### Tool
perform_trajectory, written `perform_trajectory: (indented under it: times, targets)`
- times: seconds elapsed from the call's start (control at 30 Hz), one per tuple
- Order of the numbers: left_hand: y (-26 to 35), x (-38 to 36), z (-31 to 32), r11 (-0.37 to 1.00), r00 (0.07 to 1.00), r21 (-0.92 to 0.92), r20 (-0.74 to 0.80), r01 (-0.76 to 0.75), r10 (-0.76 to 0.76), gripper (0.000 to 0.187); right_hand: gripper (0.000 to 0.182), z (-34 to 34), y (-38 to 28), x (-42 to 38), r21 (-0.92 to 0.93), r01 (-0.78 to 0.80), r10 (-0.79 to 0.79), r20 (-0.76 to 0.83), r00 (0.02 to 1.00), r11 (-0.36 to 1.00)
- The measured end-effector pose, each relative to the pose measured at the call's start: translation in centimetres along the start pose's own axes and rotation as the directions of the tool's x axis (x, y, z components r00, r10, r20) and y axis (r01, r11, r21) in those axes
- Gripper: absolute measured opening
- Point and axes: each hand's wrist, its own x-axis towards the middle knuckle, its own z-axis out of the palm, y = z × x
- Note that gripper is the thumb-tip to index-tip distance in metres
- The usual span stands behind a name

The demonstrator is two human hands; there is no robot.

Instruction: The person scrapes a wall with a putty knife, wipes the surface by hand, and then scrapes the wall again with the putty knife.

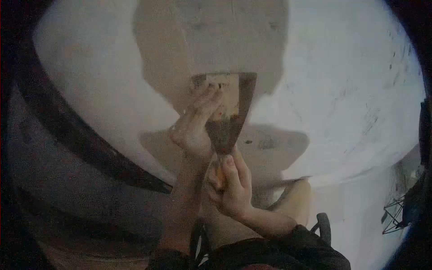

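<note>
My right hand [234, 186] is closed around the orange-yellow handle [220, 176] of a broad putty knife, its thumb lying along the handle near the neck. The knife's blade [227, 130] widens away from me into a dark trapezoid with a straight far edge. A pale rectangular patch [231, 92] with small dark marks shows on the blade. My left hand [195, 123] lies over the blade's left side with its fingers stretched out toward the far edge, hiding part of it. Behind the knife is a large whitish surface [333, 81].
Greyish-brown patches [225, 36] spread over the whitish surface around the blade. A dark curved band [85, 130] borders that surface on the left. My bent knee [294, 200] shows below. At the right is a thin black wire frame [393, 216].
</note>
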Motion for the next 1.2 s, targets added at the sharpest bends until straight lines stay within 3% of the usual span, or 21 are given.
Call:
perform_trajectory:
  times: [0.1, 0.2, 0.3, 0.4, 0.5, 0.53, 0.7, 0.8, 0.9, 0.97, 1.0, 1.07, 1.1, 1.2]
  targets:
    - [-0.2, 0.6, -0.1, 1.0, 1.0, 0.027, -0.009, -0.001, 0.001, 0.025, 0.038, 0.4, 0.3, 0.5, -0.049, 0.054, -0.054, 0.001, 0.999, 0.997]
    - [0.2, -1.6, -0.3, 0.999, 0.999, -0.039, 0.031, 0.026, -0.025, 0.023, 0.038, -0.1, 0.8, -0.7, 0.026, -0.044, 0.046, -0.081, 0.996, 0.999]
    - [-0.1, -1.5, 0.1, 1.0, 0.999, -0.016, 0.036, -0.002, 0.003, 0.022, 0.038, -0.9, 1.2, -0.4, 0.013, -0.04, 0.041, -0.067, 0.997, 0.999]
    - [0.7, 0.1, 0.2, 0.996, 0.999, -0.073, -0.022, -0.05, 0.048, 0.021, 0.036, 0.0, 0.7, 0.3, -0.119, 0.054, -0.059, -0.041, 0.997, 0.991]
    - [-1.1, -1.6, -0.1, 1.0, 0.994, -0.02, 0.11, -0.017, 0.02, 0.023, 0.034, 0.0, 1.3, -0.1, 0.065, 0.019, -0.012, -0.096, 0.995, 0.998]
    - [-1.1, -1.8, -0.2, 1.0, 0.99, -0.007, 0.141, -0.005, 0.006, 0.024, 0.034, -0.2, 1.4, -0.2, 0.046, -0.004, 0.008, -0.089, 0.996, 0.999]
    - [-0.3, -0.4, 0.1, 0.999, 0.999, -0.03, 0.043, -0.027, 0.028, 0.022, 0.031, -0.1, 1.1, 0.8, 0.083, 0.01, -0.009, -0.016, 1.0, 0.996]
    - [-0.4, -0.9, 0.0, 1.0, 0.998, -0.027, 0.066, -0.008, 0.01, 0.021, 0.026, 0.6, 0.9, 0.6, 0.015, 0.044, -0.043, -0.058, 0.997, 0.999]
    - [0.3, -1.3, 0.0, 0.994, 0.994, -0.08, 0.084, 0.081, -0.074, 0.02, 0.03, -0.9, 2.4, 0.1, -0.043, 0.079, -0.081, -0.049, 0.996, 0.996]
    - [2.2, 1.0, 0.3, 0.913, 0.942, -0.246, 0.002, 0.325, -0.335, 0.02, 0.036, -0.5, 1.5, 0.4, -0.009, 0.054, -0.055, -0.03, 0.998, 0.998]
    - [3.1, 1.8, 0.5, 0.814, 0.861, -0.326, -0.003, 0.481, -0.509, 0.018, 0.038, 0.0, 0.6, 0.8, -0.005, 0.038, -0.038, -0.018, 0.999, 0.999]
    - [1.6, 1.6, 0.3, 0.981, 0.984, -0.077, 0.006, 0.178, -0.178, 0.016, 0.042, 0.6, 0.3, 0.7, 0.052, 0.027, -0.028, 0.01, 1.0, 0.998]
    - [0.9, 1.4, 0.2, 0.999, 1.0, 0.037, 0.01, 0.003, -0.004, 0.016, 0.042, 0.5, 0.4, 0.5, 0.049, 0.015, -0.015, -0.004, 1.0, 0.999]
    - [0.3, 0.3, 0.7, 0.999, 1.0, -0.04, -0.021, -0.015, 0.014, 0.016, 0.042, 0.1, 0.7, 0.2, 0.043, 0.006, -0.005, -0.011, 1.0, 0.999]
